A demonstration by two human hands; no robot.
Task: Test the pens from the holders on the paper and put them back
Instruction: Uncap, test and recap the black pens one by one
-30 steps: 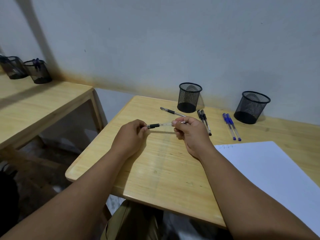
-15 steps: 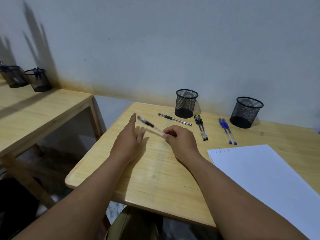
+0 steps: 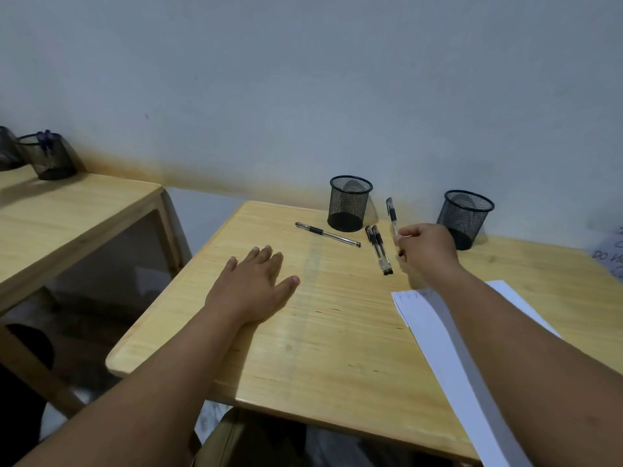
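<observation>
My right hand (image 3: 425,248) is shut on a black pen (image 3: 392,215), held nearly upright between the two black mesh holders. The left holder (image 3: 349,203) and right holder (image 3: 466,217) stand by the wall, and both look empty. My left hand (image 3: 255,283) lies flat and open on the wooden table (image 3: 323,335), holding nothing. A single black pen (image 3: 327,234) lies in front of the left holder. Two black pens (image 3: 380,249) lie side by side just left of my right hand. White paper (image 3: 441,328) lies under my right forearm, with small marks at its top left corner.
A second wooden table (image 3: 67,214) stands to the left across a gap, bearing two more mesh holders (image 3: 50,156) with pens. A sheet with handwriting (image 3: 612,254) lies at the far right edge. The wall runs close behind the holders.
My hands have parted: the left let go of the pen and dropped flat onto the table. The right carried the pen rightward and turned it upright between the holders. The blue pens are hidden now.
</observation>
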